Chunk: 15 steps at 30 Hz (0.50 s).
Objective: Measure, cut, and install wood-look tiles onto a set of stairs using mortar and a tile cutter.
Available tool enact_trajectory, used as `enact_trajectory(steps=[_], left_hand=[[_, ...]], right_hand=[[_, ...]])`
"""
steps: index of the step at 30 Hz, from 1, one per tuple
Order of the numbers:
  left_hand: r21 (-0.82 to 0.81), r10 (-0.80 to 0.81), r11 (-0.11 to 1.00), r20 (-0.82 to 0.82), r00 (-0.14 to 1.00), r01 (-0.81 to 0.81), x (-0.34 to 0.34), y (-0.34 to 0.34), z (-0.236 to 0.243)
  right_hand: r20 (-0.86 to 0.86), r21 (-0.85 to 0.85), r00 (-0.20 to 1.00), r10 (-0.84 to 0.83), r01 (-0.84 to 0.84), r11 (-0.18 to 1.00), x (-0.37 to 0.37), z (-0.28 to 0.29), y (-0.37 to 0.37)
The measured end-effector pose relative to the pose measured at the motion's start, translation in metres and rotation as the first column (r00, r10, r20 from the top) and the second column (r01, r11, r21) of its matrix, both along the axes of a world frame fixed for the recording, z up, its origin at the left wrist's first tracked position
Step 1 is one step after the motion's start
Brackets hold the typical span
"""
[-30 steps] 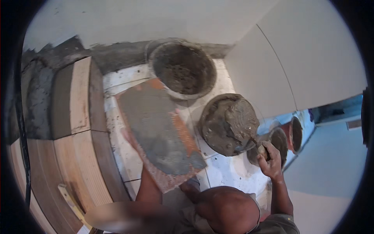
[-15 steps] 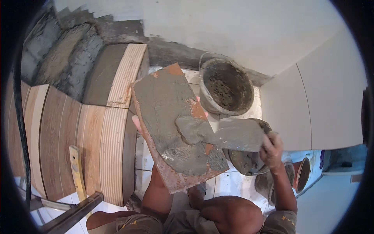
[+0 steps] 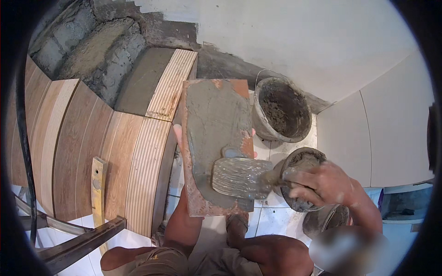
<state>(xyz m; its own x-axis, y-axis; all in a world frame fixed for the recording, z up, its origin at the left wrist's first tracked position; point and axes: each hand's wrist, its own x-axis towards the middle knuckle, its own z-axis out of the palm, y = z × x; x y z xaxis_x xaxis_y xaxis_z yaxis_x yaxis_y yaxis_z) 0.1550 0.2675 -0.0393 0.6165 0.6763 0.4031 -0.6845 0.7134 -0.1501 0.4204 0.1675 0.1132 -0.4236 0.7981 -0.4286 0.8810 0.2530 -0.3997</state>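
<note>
In the head view, the rectangular orange-brown tile (image 3: 200, 208), tilted half a second ago, now stands almost straight, in the middle of the scene. The grey mortar (image 3: 216, 115) coats most of its upward face. The flat trowel blade (image 3: 239, 177), slick with wet mortar, has moved from the tile's right edge to lie across its near half. The right hand (image 3: 324, 184) has its fingers curled together around the trowel's grip; the left hand (image 3: 178, 134) supports the tile, thumb at the left edge and fingertips at the right, its palm hidden beneath. The right hand and grip partly cover the round mortar-filled bucket (image 3: 294, 207) just right of the tile. Beyond it stands a grey bucket with a wire handle (image 3: 262, 125). On the left are wood-look steps with ribbed pale edges (image 3: 148, 161), a yellow spirit level (image 3: 98, 198) leaning against them, and a dark metal bar (image 3: 83, 246) at the near left.
</note>
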Motion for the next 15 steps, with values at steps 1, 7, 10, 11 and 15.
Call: enact_trajectory(steps=[1,7,10,11,15], left_hand=[[0.023,-0.022,1.000,0.016,1.000,0.022,0.001,-0.001,-0.004],[-0.105,0.161,0.969,-0.417,0.894,-0.224,0.009,-0.016,-0.013],[-0.130,0.176,0.958,-0.440,0.881,-0.256,0.005,-0.007,-0.020],[-0.148,0.183,0.950,-0.446,0.876,-0.274,0.004,-0.005,-0.023],[-0.169,0.157,0.960,-0.337,0.928,-0.224,-0.009,-0.003,-0.036]], right_hand=[[0.134,0.116,0.988,0.080,-0.095,0.989,-0.005,-0.004,0.009],[0.214,0.563,0.975,0.054,-0.168,0.809,-0.013,-0.011,0.097],[0.191,0.478,0.981,-0.038,-0.059,0.876,-0.013,-0.009,0.109],[0.092,0.235,0.990,-0.107,0.083,0.968,-0.012,-0.009,0.103],[-0.116,-0.212,0.980,-0.162,0.135,0.968,-0.021,-0.034,0.062]])
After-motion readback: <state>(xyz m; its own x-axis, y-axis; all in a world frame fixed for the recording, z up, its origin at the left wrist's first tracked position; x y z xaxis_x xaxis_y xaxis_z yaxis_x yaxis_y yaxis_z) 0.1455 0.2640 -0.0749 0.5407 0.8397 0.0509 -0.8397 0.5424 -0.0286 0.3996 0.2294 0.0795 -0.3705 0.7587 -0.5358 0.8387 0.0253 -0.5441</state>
